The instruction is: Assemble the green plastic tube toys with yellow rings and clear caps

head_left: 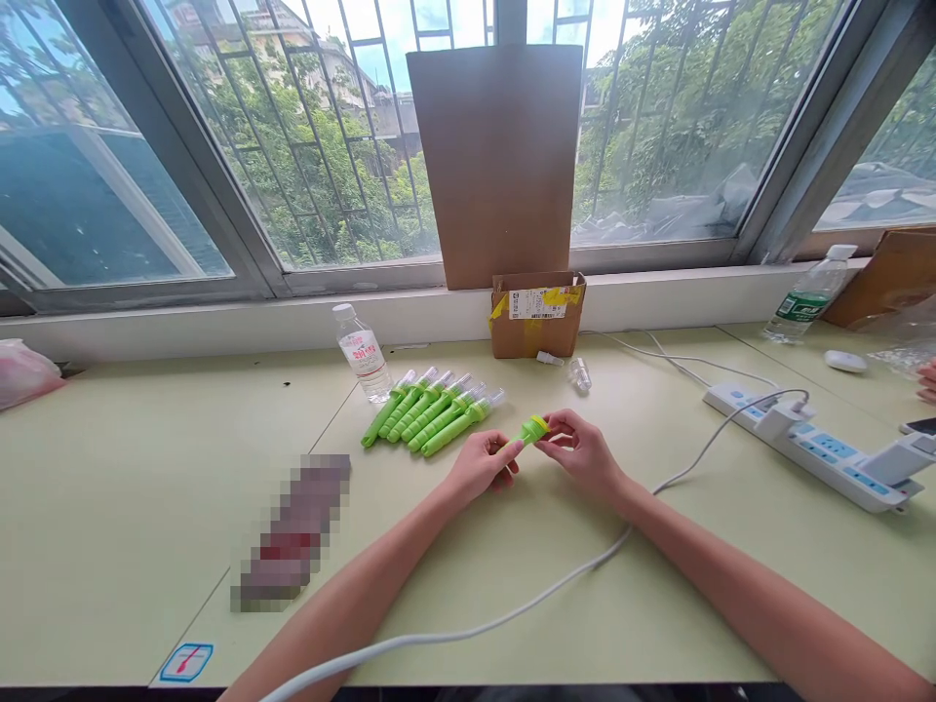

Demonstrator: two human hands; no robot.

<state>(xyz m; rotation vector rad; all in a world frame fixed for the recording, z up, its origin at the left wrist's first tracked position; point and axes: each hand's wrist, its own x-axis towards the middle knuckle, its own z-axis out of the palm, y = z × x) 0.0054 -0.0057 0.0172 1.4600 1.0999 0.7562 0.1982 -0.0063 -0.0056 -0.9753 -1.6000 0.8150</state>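
Over the middle of the table, my left hand (484, 462) is closed round the handle of a green tool (533, 430). The fingers of my right hand (577, 447) are pinched at its wider, yellow-rimmed end. Several green tools (439, 414) with clear caps lie side by side just left of my hands. A small clear cap (580, 375) and a small white-clear piece (550, 359) lie behind my right hand, near a cardboard box.
The open cardboard box (537, 317) stands by the window. A water bottle (364, 353) is at the back left, another (810, 295) at the right. A white cable (512, 611) crosses under my arms from a power strip (815, 447). A person's fingers show at the right edge.
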